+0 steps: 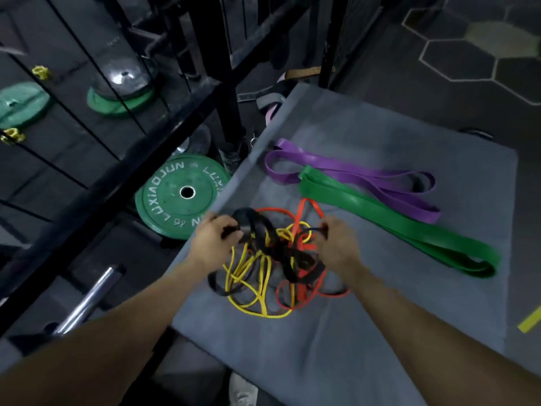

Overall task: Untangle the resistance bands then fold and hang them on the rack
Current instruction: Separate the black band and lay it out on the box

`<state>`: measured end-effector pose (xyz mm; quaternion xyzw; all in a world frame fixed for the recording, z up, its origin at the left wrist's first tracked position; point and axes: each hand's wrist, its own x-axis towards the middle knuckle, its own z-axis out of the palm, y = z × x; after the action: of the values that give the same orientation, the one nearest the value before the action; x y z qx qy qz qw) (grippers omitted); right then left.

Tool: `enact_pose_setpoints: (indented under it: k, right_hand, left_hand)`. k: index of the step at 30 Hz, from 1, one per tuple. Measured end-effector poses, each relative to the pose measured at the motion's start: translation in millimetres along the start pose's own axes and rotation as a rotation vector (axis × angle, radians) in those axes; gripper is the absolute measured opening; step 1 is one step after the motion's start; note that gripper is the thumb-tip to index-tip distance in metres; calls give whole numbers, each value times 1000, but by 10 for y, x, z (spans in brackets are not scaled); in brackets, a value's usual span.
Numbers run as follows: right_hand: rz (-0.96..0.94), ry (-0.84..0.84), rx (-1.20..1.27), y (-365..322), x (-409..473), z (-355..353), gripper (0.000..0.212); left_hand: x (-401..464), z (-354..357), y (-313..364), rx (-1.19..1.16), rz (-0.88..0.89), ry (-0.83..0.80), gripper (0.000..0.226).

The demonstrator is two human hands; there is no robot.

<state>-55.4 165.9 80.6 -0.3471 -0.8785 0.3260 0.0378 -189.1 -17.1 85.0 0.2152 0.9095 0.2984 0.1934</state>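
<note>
Fingers (pixel 234 234) of the left hand (pixel 215 237) and right hand (pixel 336 240) pinch black strands of the tangle (pixel 269 259) at the mat's (pixel 380 332) seven o'clock; pulling apart may tighten knots.

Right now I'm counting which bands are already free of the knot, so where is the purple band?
In the head view the purple band lies flat on the grey mat, upper right of the tangle, alongside the green band.
</note>
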Motion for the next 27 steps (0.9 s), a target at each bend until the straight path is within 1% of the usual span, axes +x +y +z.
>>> enact_pose_setpoints:
  k: [1, 2, 4, 5, 7, 9, 11, 13, 14, 16, 17, 19, 22, 25, 27]
  right_hand:
    - [34, 10, 25, -105, 8, -165, 22]
    - [53, 15, 47, -207, 9, -334, 18]
    - [41, 44, 96, -380, 26, -629, 15]
    - [32, 63, 121, -472, 17, -764, 15]
    - [7, 91, 185, -692, -23, -1044, 16]
    - [-12, 115, 268, -927, -52, -1295, 17]
    - [-25, 144, 352, -1178, -92, -1538, 13]
    - [-22, 164, 431, -1367, -115, -1734, 4]
    - [-12, 184, 467, -1448, -120, -1837, 5]
    - [4, 226, 533, -1582, -148, -2057, 7]
    - [3, 236, 542, -1634, -165, -2152, 6]
    - [-4, 195, 509, -1721, -209, -2285, 10]
    - [-15, 95, 384, -1808, -297, -2353, 17]
    - [-45, 46, 252, -1903, -365, -2385, 17]
    - [-68, 1, 172, -1999, -411, -2431, 16]
  left_hand:
    - [6, -131, 87, -86, -46, 30, 35]
    - [-4, -271, 194, -178, -97, 49, 32]
    - [-69, -574, 492, -402, -173, 53, 11]
    - [-97, -710, 640, -508, -188, 61, 13]
    - [-152, -946, 872, -670, -187, 48, 24]
    - [-241, -1158, 1114, -801, -158, 1, 19]
    - [-317, -1339, 1273, -808, -102, -14, 11]
    - [-402, -1525, 1430, -780, -39, 7, 12]
    - [-439, -1620, 1507, -804, -25, 32, 11]
    - [-512, -1829, 1668, -912, -35, 84, 25]
    - [-543, -1940, 1743, -980, -53, 103, 27]
    - [-586, -2143, 1848, -1088, -72, 122, 24]
    - [-663, -2359, 1958, -1240, -135, 119, 15]
    - [-776, -2493, 2076, -1353, -158, 91, 16]
    - [-849, -2576, 2165, -1416, -160, 101, 19]
